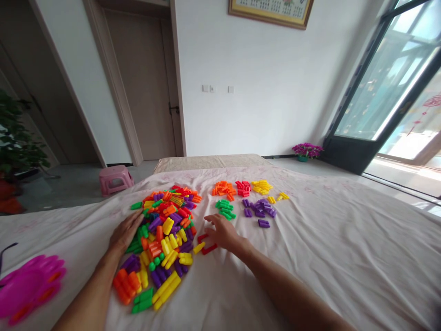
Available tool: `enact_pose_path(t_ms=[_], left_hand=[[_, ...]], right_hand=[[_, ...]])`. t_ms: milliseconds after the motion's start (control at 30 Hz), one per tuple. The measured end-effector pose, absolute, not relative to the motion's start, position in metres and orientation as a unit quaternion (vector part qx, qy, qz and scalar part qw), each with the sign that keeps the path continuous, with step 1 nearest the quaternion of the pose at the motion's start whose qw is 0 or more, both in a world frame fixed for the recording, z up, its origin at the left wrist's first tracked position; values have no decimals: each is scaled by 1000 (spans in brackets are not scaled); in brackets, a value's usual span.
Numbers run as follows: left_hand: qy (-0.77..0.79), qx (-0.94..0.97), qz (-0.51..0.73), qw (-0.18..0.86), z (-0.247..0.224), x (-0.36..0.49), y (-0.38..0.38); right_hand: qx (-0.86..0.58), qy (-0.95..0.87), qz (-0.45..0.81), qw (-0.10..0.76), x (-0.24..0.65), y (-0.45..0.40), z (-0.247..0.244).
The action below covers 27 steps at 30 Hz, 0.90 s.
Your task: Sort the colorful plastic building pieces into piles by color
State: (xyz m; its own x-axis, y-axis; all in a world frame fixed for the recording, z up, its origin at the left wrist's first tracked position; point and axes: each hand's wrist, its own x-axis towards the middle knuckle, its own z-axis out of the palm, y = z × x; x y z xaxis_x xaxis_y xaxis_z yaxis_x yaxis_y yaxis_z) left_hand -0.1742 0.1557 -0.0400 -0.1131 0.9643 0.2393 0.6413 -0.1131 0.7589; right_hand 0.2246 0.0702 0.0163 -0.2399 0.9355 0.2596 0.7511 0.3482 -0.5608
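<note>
A large mixed pile of plastic building pieces (165, 230) in red, orange, yellow, green and purple lies on the cloth. My left hand (127, 230) rests against the pile's left side, its fingers stretched out over the edge. To the right of the pile, my right hand (222, 232) hovers low with fingers apart and nothing visible in them. Close by its thumb are a red U-shaped piece (208, 249) and a yellow piece (199, 248). Beyond that hand sit small groups: green pieces (225, 209), orange pieces (223, 189), red pieces (243, 188), yellow pieces (262, 186) and purple pieces (263, 208).
A pale, wrinkled cloth (327, 253) covers the table. At the left edge lies a magenta scalloped plastic item (31, 285). A pink stool (115, 179) stands on the floor past the table, and a flower pot (303, 158) is near the glass door.
</note>
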Motion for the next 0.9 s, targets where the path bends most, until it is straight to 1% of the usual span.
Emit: enact_pose_path(t_ms=[67, 200, 300, 433, 733, 900], left_hand=[[630, 637, 396, 203, -38, -173, 154], [626, 640, 398, 200, -37, -172, 152], [630, 637, 398, 197, -37, -173, 153], [634, 635, 397, 192, -39, -174, 155], [648, 635, 383, 173, -39, -176, 156], [651, 643, 377, 144, -41, -178, 157]], right_hand=[[-539, -791, 149, 248, 216, 52, 14], [-541, -801, 133, 220, 210, 41, 20], [-566, -788, 119, 210, 206, 46, 25], [-576, -782, 85, 222, 193, 54, 27], [-629, -756, 88, 160, 173, 71, 34], [-640, -757, 58, 120, 163, 75, 40]])
